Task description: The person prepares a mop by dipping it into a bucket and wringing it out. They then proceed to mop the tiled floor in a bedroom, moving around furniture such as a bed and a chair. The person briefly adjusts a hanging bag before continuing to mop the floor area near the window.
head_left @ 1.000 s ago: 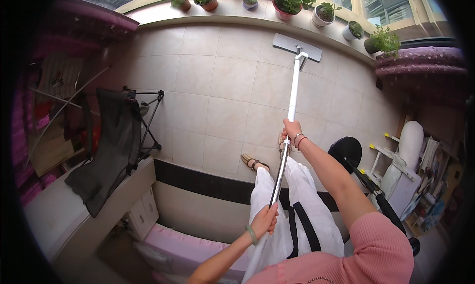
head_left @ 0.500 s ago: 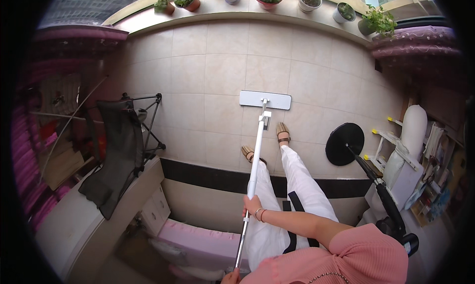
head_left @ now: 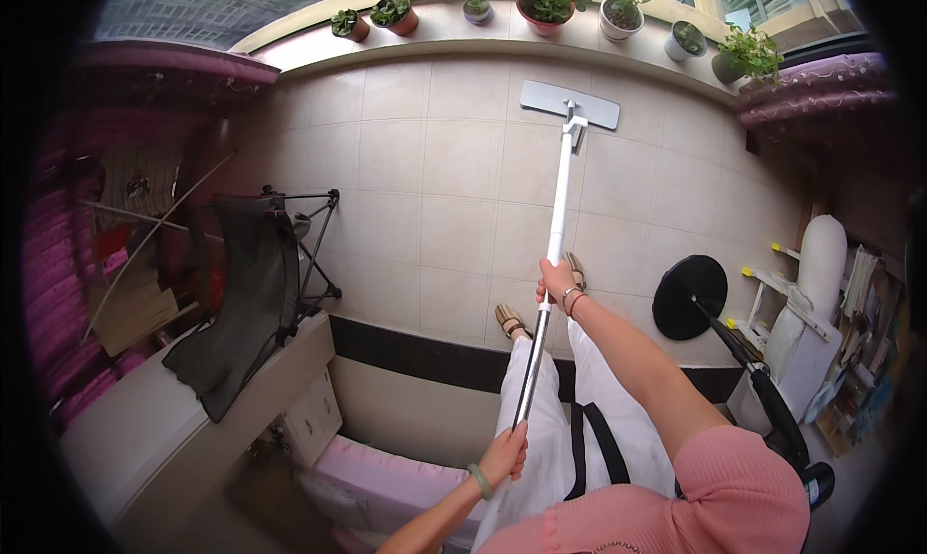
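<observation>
Both hands are closed around the white mop pole [head_left: 555,235], left hand [head_left: 505,455] low, right hand [head_left: 557,284] midway, and its flat mop head [head_left: 570,104] has pushed out from the sandals [head_left: 510,317] to the plant ledge [head_left: 502,47], meaning another stroke.

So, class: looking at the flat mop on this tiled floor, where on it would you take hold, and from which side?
Take the mop by its long white pole, not the flat head lying on the tiles. The pole slants up toward the person, so come from its near end with two spaced grips, as here: right hand mid-pole, left hand near the top end.
</observation>
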The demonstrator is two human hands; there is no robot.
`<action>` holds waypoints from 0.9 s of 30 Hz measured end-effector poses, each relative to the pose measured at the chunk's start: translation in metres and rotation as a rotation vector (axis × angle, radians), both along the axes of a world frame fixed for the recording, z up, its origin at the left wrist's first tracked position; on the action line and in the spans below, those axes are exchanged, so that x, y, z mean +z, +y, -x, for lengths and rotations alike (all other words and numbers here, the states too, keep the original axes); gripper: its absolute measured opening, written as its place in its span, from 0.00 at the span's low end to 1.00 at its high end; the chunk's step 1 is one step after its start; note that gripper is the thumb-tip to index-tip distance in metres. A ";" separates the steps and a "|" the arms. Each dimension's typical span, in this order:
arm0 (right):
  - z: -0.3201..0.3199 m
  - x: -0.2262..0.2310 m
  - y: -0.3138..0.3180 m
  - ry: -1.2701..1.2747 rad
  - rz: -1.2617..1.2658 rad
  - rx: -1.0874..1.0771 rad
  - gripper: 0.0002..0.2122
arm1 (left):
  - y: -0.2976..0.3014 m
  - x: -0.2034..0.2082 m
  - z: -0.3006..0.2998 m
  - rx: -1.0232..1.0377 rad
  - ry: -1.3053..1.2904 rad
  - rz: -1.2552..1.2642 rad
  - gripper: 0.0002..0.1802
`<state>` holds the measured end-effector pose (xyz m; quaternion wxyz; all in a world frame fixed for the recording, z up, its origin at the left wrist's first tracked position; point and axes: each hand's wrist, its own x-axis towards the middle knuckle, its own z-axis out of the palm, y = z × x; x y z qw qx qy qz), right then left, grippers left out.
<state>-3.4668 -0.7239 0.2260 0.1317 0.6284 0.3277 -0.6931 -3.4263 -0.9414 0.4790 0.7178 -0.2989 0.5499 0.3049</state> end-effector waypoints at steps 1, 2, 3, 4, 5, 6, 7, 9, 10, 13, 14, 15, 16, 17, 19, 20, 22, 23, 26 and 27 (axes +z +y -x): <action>-0.011 0.013 -0.030 0.002 0.061 0.009 0.12 | -0.023 0.016 -0.009 -0.003 -0.033 0.060 0.25; -0.027 0.027 -0.063 0.005 0.121 -0.059 0.11 | -0.047 0.035 -0.018 -0.014 -0.067 0.109 0.25; -0.044 0.042 -0.094 -0.004 0.189 -0.019 0.13 | -0.067 0.059 -0.027 0.002 -0.127 0.162 0.27; -0.058 0.063 -0.121 -0.045 0.250 -0.028 0.12 | -0.106 0.072 -0.050 -0.006 -0.084 0.094 0.27; -0.075 0.080 -0.152 -0.065 0.312 -0.025 0.11 | -0.178 0.074 -0.108 0.058 -0.032 0.179 0.23; -0.092 0.092 -0.170 -0.087 0.366 -0.028 0.11 | -0.248 0.069 -0.154 0.094 0.010 0.240 0.22; -0.102 0.098 -0.183 -0.105 0.422 -0.010 0.11 | -0.250 0.068 -0.150 0.040 0.004 0.203 0.22; -0.101 0.104 -0.187 -0.111 0.443 -0.005 0.12 | -0.245 0.077 -0.139 -0.063 -0.001 0.149 0.22; -0.101 0.105 -0.187 -0.116 0.451 -0.008 0.12 | -0.237 0.082 -0.128 -0.119 -0.008 0.120 0.22; -0.080 0.086 -0.167 -0.044 0.438 -0.025 0.12 | -0.172 0.103 -0.077 -0.147 -0.075 0.136 0.23; -0.066 0.073 -0.147 -0.009 0.376 -0.035 0.12 | -0.127 0.096 -0.042 -0.085 -0.146 0.186 0.28; -0.050 0.057 -0.122 0.024 0.351 -0.025 0.12 | -0.100 0.079 -0.022 -0.057 -0.183 0.161 0.28; -0.035 0.039 -0.095 0.051 0.301 -0.008 0.12 | -0.076 0.060 -0.006 -0.033 -0.218 0.130 0.28; -0.022 0.022 -0.068 0.078 0.217 -0.026 0.12 | -0.053 0.039 0.004 -0.009 -0.189 0.086 0.27; -0.001 -0.001 -0.012 0.081 0.108 -0.002 0.11 | -0.008 0.007 0.017 -0.006 -0.119 -0.009 0.25; 0.003 -0.008 0.012 0.105 0.106 -0.004 0.11 | 0.008 -0.003 0.018 -0.024 -0.077 -0.063 0.24; 0.006 -0.011 0.018 0.079 0.036 0.046 0.12 | 0.007 -0.007 0.011 0.019 -0.035 -0.080 0.23; 0.005 -0.010 0.013 0.084 0.028 0.052 0.12 | 0.004 -0.008 0.008 0.044 -0.012 -0.090 0.22; -0.022 0.007 -0.054 0.044 0.116 -0.013 0.12 | -0.047 0.022 -0.010 0.016 -0.051 0.024 0.22; -0.033 0.030 -0.085 0.034 0.190 -0.032 0.11 | -0.073 0.040 -0.021 0.042 -0.105 0.070 0.23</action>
